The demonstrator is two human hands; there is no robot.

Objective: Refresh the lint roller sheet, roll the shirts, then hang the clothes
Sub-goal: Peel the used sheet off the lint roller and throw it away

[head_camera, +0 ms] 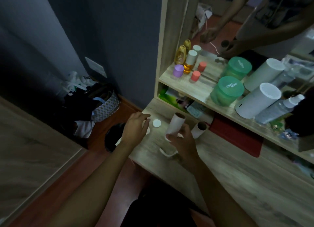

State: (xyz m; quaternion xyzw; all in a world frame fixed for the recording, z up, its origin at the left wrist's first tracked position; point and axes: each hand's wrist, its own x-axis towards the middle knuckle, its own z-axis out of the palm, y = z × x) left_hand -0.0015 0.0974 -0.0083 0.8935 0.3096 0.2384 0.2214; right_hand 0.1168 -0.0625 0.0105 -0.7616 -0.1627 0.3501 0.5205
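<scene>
While the right hand [181, 140] closes its grip round the lower end of a tilted roll [175, 124] above the bench [237, 184], the left hand [136, 126] hovers beside it, fingers relaxed, empty.

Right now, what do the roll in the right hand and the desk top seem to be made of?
Lint roller refill: white paper sheets, matte, on a brown core, probably cardboard, seen at its open end. Desk top: pale wood-grain surface, likely laminate; streaked grain, dull sheen.

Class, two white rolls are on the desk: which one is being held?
The left roll, gripped by the right hand. The other roll lies untouched beside it.
</scene>
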